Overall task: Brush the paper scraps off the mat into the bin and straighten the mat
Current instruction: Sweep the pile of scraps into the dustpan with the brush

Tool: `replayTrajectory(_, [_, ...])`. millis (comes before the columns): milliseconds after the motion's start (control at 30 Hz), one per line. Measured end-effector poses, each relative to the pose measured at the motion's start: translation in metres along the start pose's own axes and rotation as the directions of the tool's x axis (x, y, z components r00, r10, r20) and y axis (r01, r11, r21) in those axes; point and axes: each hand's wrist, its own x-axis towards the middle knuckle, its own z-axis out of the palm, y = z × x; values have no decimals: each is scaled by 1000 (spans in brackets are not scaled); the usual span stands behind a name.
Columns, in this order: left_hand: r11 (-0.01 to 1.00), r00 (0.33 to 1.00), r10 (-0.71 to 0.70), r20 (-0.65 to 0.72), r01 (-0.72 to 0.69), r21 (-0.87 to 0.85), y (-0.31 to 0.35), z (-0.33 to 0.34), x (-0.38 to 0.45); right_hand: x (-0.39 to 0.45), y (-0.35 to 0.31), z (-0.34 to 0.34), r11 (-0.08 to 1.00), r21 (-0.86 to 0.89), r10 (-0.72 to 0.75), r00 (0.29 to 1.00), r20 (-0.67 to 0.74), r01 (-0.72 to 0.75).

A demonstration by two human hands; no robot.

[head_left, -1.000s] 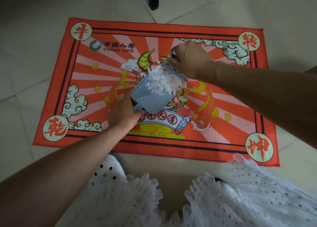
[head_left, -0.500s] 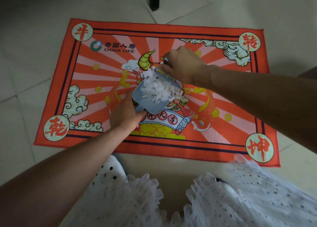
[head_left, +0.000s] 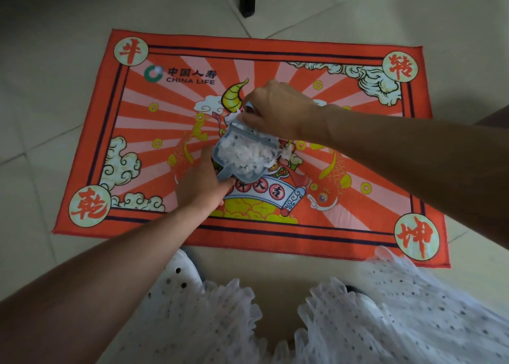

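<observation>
Mat (head_left: 358,154): orange-red w/ pale pink sunburst rays, dark navy border lines, cream corner circles w/ red characters, yellow-orange fish right of the grips. Dustpan (head_left: 242,175) in left hand's (head_left: 201,184) grip: pale blue-grey. Scraps (head_left: 245,154) in it: white. Floor (head_left: 55,88): beige tiles. Skirt (head_left: 413,317): white w/ dark dots.

Orange-red mat (head_left: 275,58), printed with pale rays, clouds, a fish and "CHINA LIFE", lay flat on the tiled floor, its edges slightly askew to the tile lines. Small blue-grey dustpan (head_left: 234,175) sat at the mat's middle, heaped with white paper scraps (head_left: 245,154). Pale blue brush (head_left: 242,129) rested against the scraps at the pan's far edge.
</observation>
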Motion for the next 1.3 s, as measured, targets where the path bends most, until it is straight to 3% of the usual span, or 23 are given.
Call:
replayTrajectory(333, [1000,1000,-16,2,16,-15,-4,5,1,-2,-1,-7,999,31,-27,1000,0,27])
replayTrajectory(700, [999,999,-40,31,40,13,-10,7,-5,-11,14,-12,994,28,112,987,-118,-110])
replayTrajectory(1300, [989,998,-7,56,-1,148,-18,1,-26,-53,40,-7,954,-156,234,962,-141,-255])
